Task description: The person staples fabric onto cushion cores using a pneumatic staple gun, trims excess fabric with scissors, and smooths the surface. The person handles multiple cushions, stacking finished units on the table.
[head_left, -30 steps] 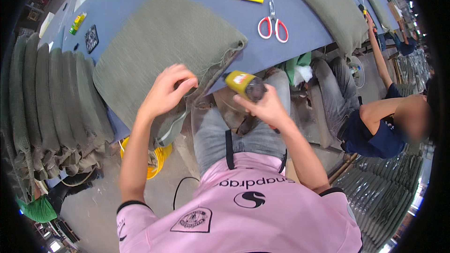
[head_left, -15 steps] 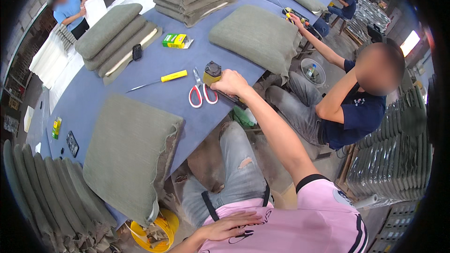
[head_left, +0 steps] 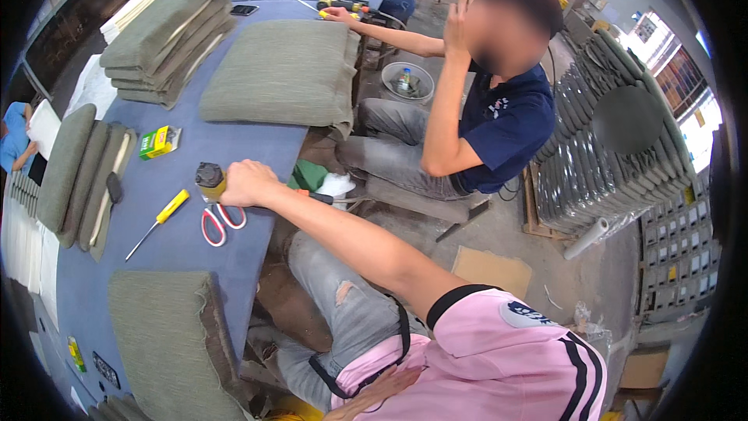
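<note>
My right hand (head_left: 248,184) is closed around a yellow-and-black staple gun (head_left: 210,179) resting near the table edge. Scissors with red-and-white handles (head_left: 212,228) lie just beside it, their blades partly hidden by the tool. To their left is a yellow-handled screwdriver (head_left: 171,206) with a long thin shaft. My left hand (head_left: 392,387) lies flat against my pink shirt at the waist, holding nothing. Nearest me on the table, a grey-green upholstered cushion (head_left: 160,335) hangs slightly over the edge, its fabric border loose.
Grey-green cushions (head_left: 167,39) are stacked on the blue table (head_left: 226,140), near a green-and-yellow box (head_left: 160,142) and a phone (head_left: 245,9). A co-worker (head_left: 506,132) sits to the right, one hand on another tool. A bucket (head_left: 407,82) and plastic-wrapped cushion stacks (head_left: 584,187) stand beyond.
My view has swung to the right, so the table things appear further left. My right hand keeps its hold on the staple gun; my left hand stays on my shirt.
</note>
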A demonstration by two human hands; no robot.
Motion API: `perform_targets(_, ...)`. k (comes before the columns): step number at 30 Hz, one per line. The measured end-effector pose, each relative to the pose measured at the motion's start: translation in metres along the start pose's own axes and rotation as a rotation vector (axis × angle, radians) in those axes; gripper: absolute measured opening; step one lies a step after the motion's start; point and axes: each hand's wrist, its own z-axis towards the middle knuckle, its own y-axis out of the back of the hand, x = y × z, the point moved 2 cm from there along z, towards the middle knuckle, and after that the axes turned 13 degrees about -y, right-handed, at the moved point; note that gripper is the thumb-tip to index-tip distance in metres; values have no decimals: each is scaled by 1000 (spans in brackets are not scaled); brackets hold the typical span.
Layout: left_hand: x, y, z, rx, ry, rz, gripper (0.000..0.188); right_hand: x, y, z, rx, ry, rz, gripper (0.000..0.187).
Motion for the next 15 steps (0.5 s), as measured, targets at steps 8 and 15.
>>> perform_targets(8,13,-6,-3,55,138,-138,76,-1,4,-5,16,-21,21,40)
perform_targets(15,20,-14,-13,55,259,-236,87,-2,1,-3,3,-11,2,41)
